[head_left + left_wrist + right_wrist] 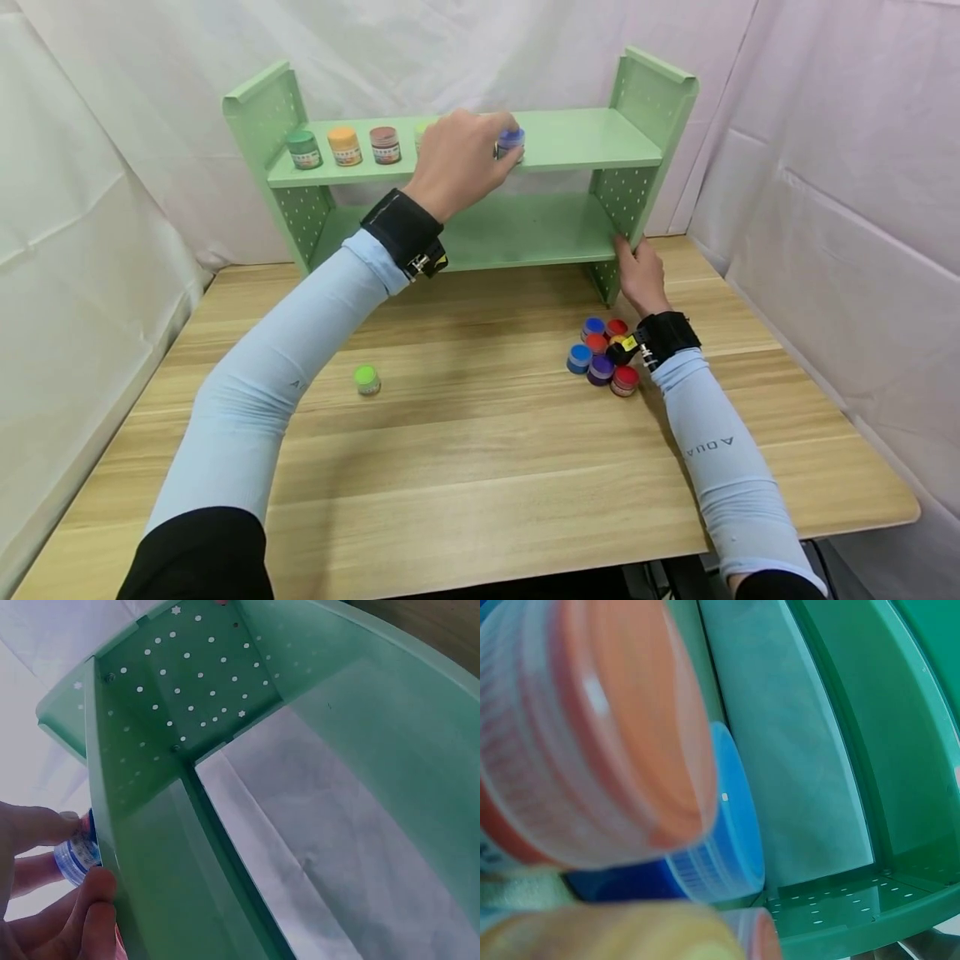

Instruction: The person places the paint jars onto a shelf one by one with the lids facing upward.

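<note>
My left hand pinches a small blue-lidded paint jar at the front of the upper board of a green two-tier shelf. In the left wrist view, thumb and fingers hold that jar beside the board's edge. Left of the hand, a dark green jar, an orange jar and a brown jar stand in a row. A light green jar is mostly hidden behind the hand. Low on the shelf's right side panel, my right hand grips the edge.
Several jars with red, blue, purple and orange lids cluster on the wooden table below the right wrist. One light green jar stands apart at the left. White cloth hangs behind and at both sides.
</note>
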{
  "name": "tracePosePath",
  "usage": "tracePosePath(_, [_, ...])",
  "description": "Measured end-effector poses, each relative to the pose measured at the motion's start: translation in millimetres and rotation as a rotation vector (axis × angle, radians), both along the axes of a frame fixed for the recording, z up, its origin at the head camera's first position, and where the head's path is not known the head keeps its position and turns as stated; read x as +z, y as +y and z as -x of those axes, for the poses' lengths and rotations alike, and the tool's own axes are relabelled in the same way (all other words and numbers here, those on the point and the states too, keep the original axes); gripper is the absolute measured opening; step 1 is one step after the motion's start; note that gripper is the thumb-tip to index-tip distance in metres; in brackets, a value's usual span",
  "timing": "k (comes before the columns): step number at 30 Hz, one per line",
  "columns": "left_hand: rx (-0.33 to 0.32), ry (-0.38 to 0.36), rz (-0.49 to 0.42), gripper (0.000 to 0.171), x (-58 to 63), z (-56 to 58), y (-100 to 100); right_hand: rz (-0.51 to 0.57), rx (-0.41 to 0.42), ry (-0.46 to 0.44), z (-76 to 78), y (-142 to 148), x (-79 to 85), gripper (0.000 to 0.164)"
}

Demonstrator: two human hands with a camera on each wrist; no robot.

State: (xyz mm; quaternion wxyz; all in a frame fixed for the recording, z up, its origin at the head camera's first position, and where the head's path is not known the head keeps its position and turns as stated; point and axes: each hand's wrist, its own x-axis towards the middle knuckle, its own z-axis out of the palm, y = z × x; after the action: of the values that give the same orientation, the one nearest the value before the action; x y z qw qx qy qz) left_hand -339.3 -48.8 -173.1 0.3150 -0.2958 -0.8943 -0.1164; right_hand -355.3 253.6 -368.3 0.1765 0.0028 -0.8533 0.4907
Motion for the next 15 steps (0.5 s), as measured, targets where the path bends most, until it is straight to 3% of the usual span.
tracePosePath(15, [0.054, 0.103, 0.071, 0.030, -0.5, 10.9, 11, 0.011, 0.009, 0.000, 1.2, 1, -1.2, 0.071])
